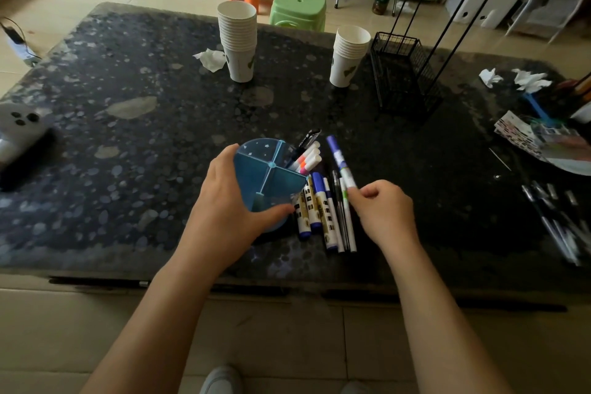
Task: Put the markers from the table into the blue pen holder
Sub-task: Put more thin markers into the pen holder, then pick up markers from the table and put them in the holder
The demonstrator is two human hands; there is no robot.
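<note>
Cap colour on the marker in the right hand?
Blue-purple cap on the marker, head view.

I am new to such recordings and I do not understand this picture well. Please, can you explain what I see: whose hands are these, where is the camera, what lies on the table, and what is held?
There is no machine here. A person wears one camera on the head, so you look down at that person's own two bare arms. The left hand grips a blue pen holder, which is divided into compartments; a few markers already stand in one of them. The right hand pinches one marker with a blue cap, lifted beside the holder. More markers lie side by side on the dark table between the hands. Farther back stand two stacks of paper cups and a black wire basket, with crumpled tissues around.
</note>
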